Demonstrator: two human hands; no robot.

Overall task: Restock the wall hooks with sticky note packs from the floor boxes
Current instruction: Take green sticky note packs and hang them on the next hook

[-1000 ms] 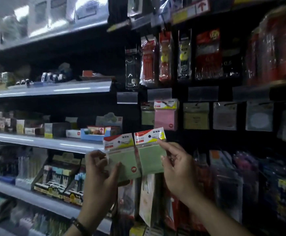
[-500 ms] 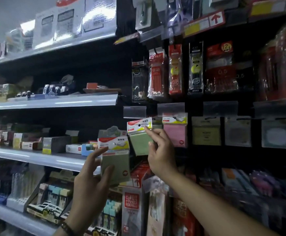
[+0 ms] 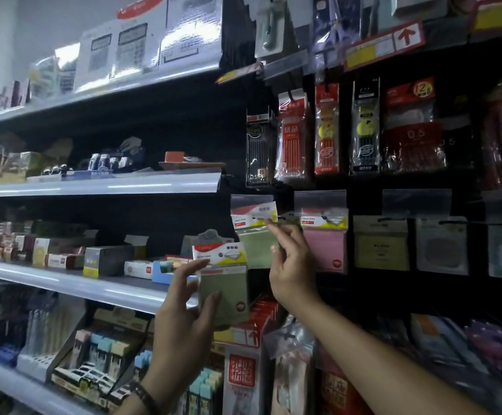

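Observation:
My right hand [image 3: 291,265] pinches the header card of a green sticky note pack [image 3: 255,235] raised to the leftmost wall hook, under a clear price tag holder [image 3: 252,200]. The hook itself is hidden behind the pack. Lower left, my left hand [image 3: 189,307] holds a second green sticky note pack [image 3: 225,283] with a red, white and yellow header, thumb across its front. A pink sticky note pack [image 3: 326,244] hangs on the hook just right of my right hand.
More note packs [image 3: 381,244] hang further right on the dark panel. Pen packs [image 3: 293,136] hang on the row above. Grey shelves [image 3: 94,187] with small boxes run along the left. Hanging packets [image 3: 243,375] fill the row below my hands.
My right hand has lifted its green pack up and right from chest height to the leftmost hook. My left hand has kept the other pack lower and followed slightly upward.

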